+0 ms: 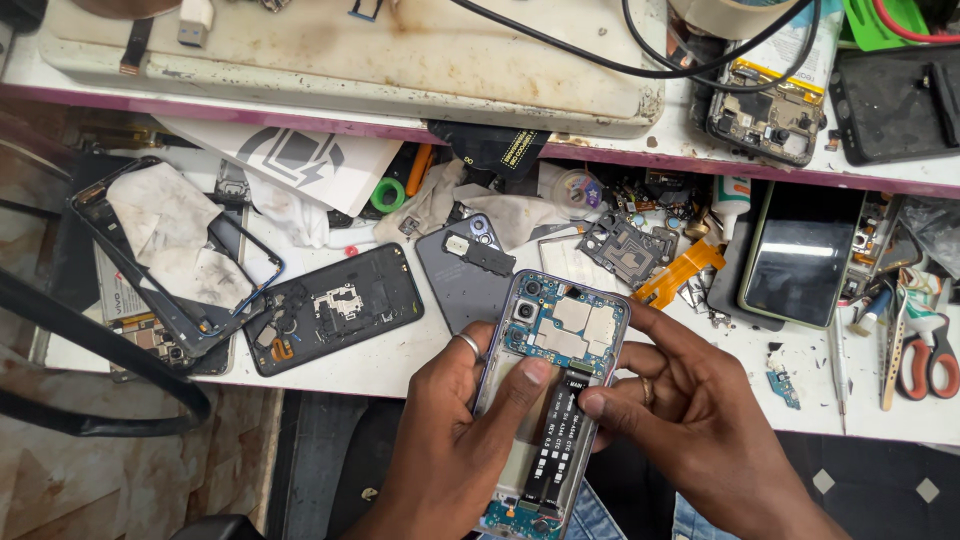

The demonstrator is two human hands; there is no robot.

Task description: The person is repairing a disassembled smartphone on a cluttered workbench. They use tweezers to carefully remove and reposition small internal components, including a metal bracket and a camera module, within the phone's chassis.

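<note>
The person holds an opened phone (553, 390) over the near edge of the white table (400, 365), its back cover off, so the camera module, metal shields and board show at the top and a smaller board at the bottom. The left hand (455, 430) cradles the frame from the left; its fingers (478, 350) wrap the edge and the thumb presses flat on the pale bay just under the main board. The right hand (690, 410) comes in from the right, its fingers curled together, and the thumb tip rests on the upper end of the black flex cable (556, 440) that runs down the middle of the phone. Neither hand pinches a tool.

The step in hand looks like seating or feeling out that cable's connector near the board. To do it well, the left thumb should keep the frame from rocking while the right thumb presses straight down on the connector, not sideways, since such a connector probably bends easily. Pressure should be light and even. The phone hangs partly past the table edge, so a firm left grip matters.

Beyond it on the table lie a dark back cover (335, 305), a grey back cover (465, 270), an orange flex (680, 272), a phone with a dark screen (800, 255) and red-handled scissors (930, 360).
</note>
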